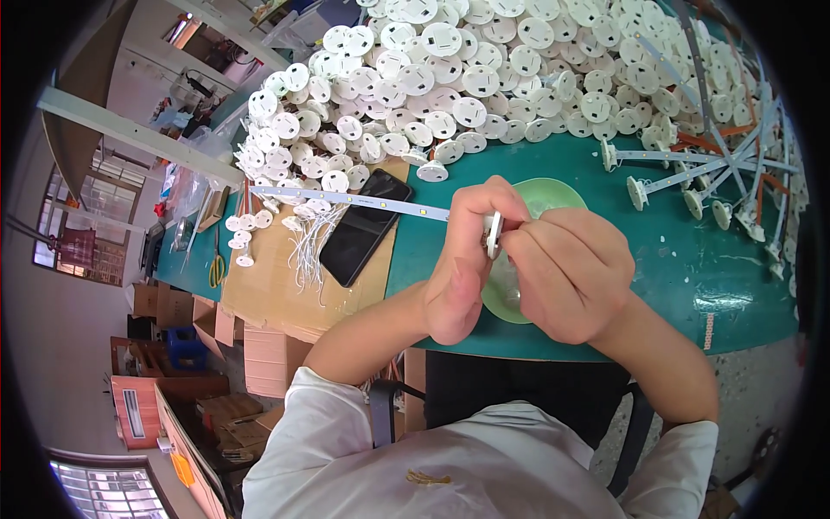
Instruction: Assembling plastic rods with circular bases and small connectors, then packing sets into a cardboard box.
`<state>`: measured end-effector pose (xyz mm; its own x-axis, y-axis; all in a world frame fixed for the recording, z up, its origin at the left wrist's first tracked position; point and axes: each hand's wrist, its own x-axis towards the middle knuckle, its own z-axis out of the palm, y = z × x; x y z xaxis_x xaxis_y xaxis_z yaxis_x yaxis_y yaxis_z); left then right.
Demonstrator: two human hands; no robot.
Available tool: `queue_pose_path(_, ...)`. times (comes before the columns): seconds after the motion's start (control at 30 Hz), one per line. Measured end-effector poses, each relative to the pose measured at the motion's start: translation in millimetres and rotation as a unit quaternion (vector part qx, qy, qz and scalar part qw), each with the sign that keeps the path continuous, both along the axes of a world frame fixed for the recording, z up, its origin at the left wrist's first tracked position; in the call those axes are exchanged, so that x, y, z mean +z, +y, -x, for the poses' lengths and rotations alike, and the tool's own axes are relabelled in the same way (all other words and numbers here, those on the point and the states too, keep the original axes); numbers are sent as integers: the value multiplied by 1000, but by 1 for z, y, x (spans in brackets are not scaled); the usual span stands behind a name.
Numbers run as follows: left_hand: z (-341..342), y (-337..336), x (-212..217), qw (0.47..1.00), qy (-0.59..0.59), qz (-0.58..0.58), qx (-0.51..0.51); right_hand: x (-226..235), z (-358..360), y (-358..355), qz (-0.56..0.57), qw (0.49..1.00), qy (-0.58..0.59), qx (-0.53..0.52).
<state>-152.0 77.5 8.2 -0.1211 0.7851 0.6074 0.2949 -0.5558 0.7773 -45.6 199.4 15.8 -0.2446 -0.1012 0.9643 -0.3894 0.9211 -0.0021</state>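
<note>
My left hand (pixel 458 272) is closed around a round white plastic cap (pixel 494 235), held on edge between thumb and fingers. From behind that hand a narrow LED strip (pixel 380 204) runs out to the left, above the phone; where it meets the cap is hidden. Pressed together at the cap's right side are the fingers of my right hand (pixel 577 272). Whatever they pinch is too small or too covered to make out. Beneath both hands sits a light green bowl (pixel 553 192), partly hidden by them.
A big heap of white round caps (pixel 480 82) covers the table's far side. Strips with caps attached (pixel 692 177) fan out at the right. On cardboard (pixel 259 298) at the left lie a black phone (pixel 365 227) and white wires (pixel 309 251). Yellow-handled scissors (pixel 217 270) rest farther left.
</note>
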Motion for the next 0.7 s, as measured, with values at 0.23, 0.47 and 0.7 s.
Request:
queue_pose_path(0.23, -16, 8, 4, 989, -119, -78, -50, 3, -4, 10, -6, 1000, 22, 16)
queue_pose_path(0.47, -6, 7, 2, 994, -58, -72, -57, 4, -7, 7, -29, 1000, 4, 8)
queue_pose_path(0.7, -18, 2, 6, 993, -97, -51, -36, 5, -9, 5, -37, 999, -8, 20)
